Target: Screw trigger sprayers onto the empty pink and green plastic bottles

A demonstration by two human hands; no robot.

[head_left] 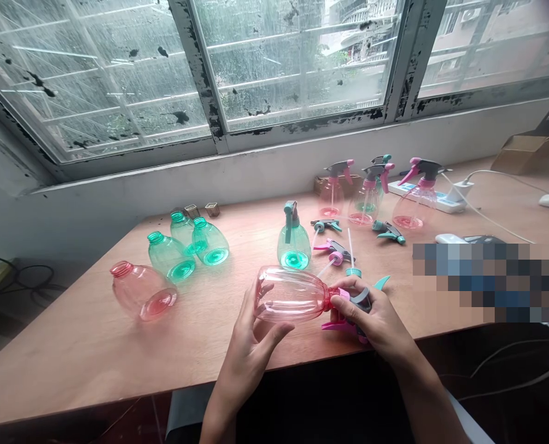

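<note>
A clear red spray bottle lies sideways between my hands, above the front of the table. My left hand is wrapped around its base, fingers behind and thumb below. At the neck, my right hand pinches the pink collar of a grey-and-pink spray head, partly hidden by the fingers. Just behind lie loose spray heads: one with a pink trigger, another with a teal trigger. A teal collar with a white tube shows beside my right hand. A green bottle with a sprayer stands upright behind.
On the left stand an open red bottle and several open green bottles. Bottles with sprayers stand at the back right, near a white power strip and cables. A loose sprayer lies there. A cardboard box sits far right.
</note>
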